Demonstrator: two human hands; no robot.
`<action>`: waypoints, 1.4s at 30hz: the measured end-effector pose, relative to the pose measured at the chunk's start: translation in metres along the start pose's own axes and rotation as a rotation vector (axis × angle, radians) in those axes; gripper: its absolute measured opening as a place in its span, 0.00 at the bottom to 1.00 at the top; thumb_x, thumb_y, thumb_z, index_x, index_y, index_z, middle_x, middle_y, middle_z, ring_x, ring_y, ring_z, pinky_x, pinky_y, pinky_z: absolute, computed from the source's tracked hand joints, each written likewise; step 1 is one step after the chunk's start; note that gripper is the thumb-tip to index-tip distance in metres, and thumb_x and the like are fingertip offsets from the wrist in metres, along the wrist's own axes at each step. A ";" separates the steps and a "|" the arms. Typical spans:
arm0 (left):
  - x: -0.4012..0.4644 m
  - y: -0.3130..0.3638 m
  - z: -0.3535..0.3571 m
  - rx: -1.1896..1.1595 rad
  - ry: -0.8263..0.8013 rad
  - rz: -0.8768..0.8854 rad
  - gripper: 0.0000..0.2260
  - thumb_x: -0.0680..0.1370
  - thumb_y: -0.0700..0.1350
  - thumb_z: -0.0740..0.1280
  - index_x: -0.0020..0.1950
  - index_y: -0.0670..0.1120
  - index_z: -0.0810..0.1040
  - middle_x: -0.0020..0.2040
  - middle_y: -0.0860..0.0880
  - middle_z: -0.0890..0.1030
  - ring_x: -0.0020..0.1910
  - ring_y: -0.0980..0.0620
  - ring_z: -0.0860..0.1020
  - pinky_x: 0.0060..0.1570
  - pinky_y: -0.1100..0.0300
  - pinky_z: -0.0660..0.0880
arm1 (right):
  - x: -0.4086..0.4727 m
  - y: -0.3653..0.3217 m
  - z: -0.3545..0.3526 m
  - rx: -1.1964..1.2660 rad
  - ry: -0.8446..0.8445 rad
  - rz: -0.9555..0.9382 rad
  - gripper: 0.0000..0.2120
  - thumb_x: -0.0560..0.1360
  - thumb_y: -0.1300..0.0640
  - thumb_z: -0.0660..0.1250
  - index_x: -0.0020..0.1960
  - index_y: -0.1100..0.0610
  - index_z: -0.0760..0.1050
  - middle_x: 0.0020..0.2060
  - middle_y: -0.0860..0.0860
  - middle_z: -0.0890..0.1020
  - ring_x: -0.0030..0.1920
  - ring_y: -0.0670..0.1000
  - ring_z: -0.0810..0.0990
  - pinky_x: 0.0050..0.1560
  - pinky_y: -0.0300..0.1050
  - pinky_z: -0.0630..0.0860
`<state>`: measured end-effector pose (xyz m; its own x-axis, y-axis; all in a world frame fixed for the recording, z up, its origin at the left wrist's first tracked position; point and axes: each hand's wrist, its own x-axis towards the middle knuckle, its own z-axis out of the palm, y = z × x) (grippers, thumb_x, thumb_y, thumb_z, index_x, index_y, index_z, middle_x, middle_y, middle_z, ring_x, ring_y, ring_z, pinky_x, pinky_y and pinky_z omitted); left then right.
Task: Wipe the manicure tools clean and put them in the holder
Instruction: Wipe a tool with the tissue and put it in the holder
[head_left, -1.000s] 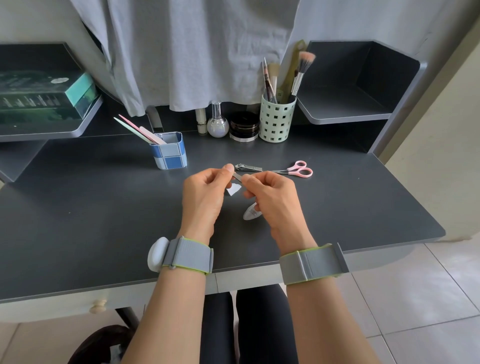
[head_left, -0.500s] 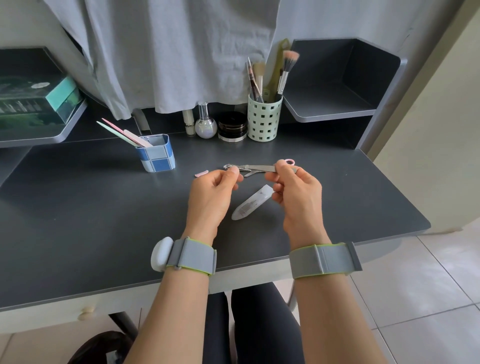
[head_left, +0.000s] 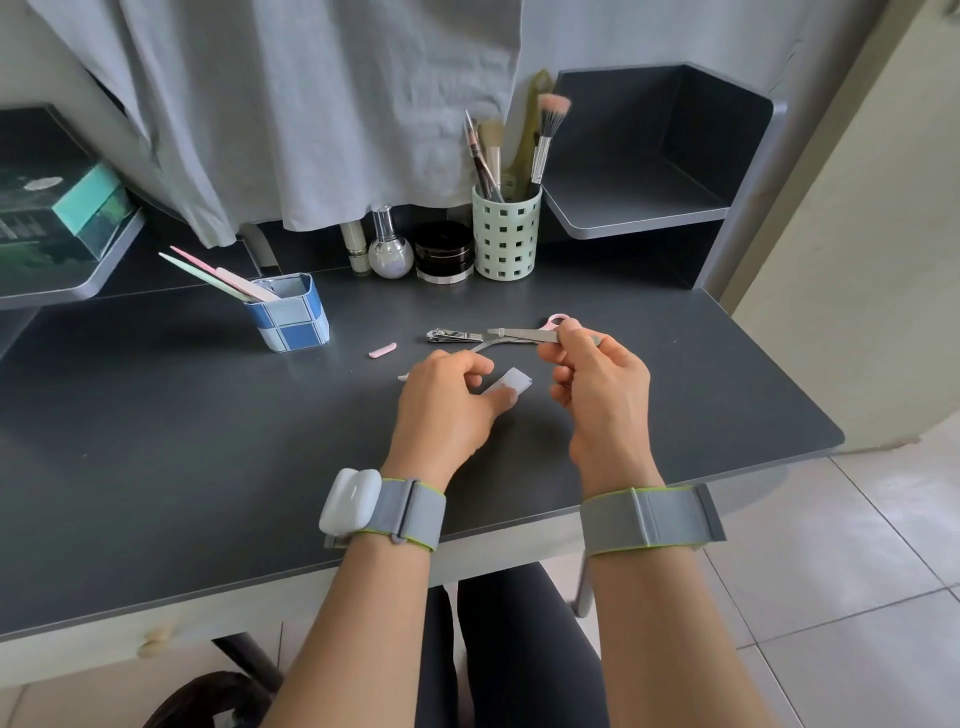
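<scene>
Steel tool, flat and slim (head_left: 524, 334), pinched at its near end between thumb and fingertips of my right hand (head_left: 597, 387), its tip pointing left toward the nail clipper (head_left: 451, 336) on the desk (head_left: 156, 441). My left hand (head_left: 447, 405) nips a small white wipe (head_left: 508, 383) between thumb and forefinger, the other fingers curled; wipe and tool are apart. Step in hand, as I judge it: wiping this tool, either just finished or about to resume. The next move calls for either closing the wipe round the blade again or carrying the tool to the blue chequered holder (head_left: 288, 314), well left of the clipper, and dropping it in upright.

The holder already has pastel nail files (head_left: 218, 273) leaning out to its left, so entry is best from the right side. Scissors with a pink handle (head_left: 556, 320) lie just right of the clipper, partly hidden behind my right hand; both seem still to be cleaned. A small pink piece (head_left: 383, 349) lies left of the clipper, on the direct path to the holder. Behind the clipper stand a green perforated brush cup (head_left: 505, 239), a dark jar (head_left: 444, 252) and a bottle (head_left: 389, 249)
</scene>
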<state>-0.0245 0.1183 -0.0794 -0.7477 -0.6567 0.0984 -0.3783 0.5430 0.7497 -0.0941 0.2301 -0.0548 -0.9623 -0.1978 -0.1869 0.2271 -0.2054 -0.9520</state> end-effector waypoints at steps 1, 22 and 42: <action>0.000 0.000 0.002 0.024 -0.002 0.007 0.17 0.72 0.54 0.77 0.58 0.51 0.83 0.50 0.51 0.79 0.48 0.53 0.77 0.49 0.59 0.73 | 0.001 0.000 -0.001 -0.002 0.003 0.003 0.10 0.80 0.53 0.67 0.45 0.57 0.81 0.33 0.49 0.83 0.30 0.44 0.71 0.34 0.39 0.72; -0.003 0.005 0.005 0.182 0.063 0.077 0.06 0.74 0.53 0.70 0.50 0.55 0.82 0.48 0.53 0.80 0.49 0.48 0.78 0.49 0.52 0.77 | 0.001 0.000 -0.004 -0.014 0.001 0.023 0.10 0.80 0.52 0.68 0.41 0.54 0.80 0.34 0.50 0.84 0.33 0.46 0.71 0.35 0.41 0.72; -0.016 -0.010 -0.022 0.041 0.177 0.099 0.05 0.76 0.45 0.67 0.50 0.49 0.79 0.46 0.52 0.82 0.44 0.48 0.79 0.45 0.52 0.77 | -0.010 0.013 0.018 -0.033 -0.073 0.021 0.07 0.79 0.55 0.68 0.46 0.58 0.80 0.31 0.48 0.82 0.28 0.43 0.72 0.38 0.41 0.77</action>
<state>0.0031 0.1123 -0.0744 -0.6763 -0.6785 0.2867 -0.3317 0.6280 0.7040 -0.0793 0.2119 -0.0607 -0.9436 -0.2716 -0.1897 0.2407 -0.1687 -0.9558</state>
